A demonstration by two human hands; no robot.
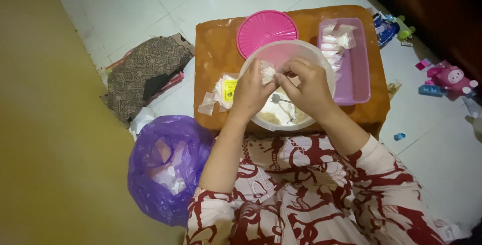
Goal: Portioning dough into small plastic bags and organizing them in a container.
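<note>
holding a small clear packet (267, 72) of white powder between both sets of fingers, i have my left hand (249, 92) and right hand (307, 87) meeting just above the big translucent bowl (321, 59); both hands are pinched closed on the packet, the left from its side and the right at its top, though i cannot tell whether the mouth is already sealed. inside the bowl i see a mound of the same white powder with a metal spoon (281, 100) lying in it, so plenty of it looks not yet packed. on the far right of the low brown table (213, 39) sits a purple tray (359, 82) with a row of finished-looking packets (335, 41) stacked at its far end, while most of the tray is bare; i judge the work to be in its early part. a small heap of flat empty bags (219, 94) lies left of the bowl, near my left wrist. the pink lid (266, 30) rests behind the bowl, and a purple plastic bag (163, 167) sits on the floor by my left elbow.
</note>
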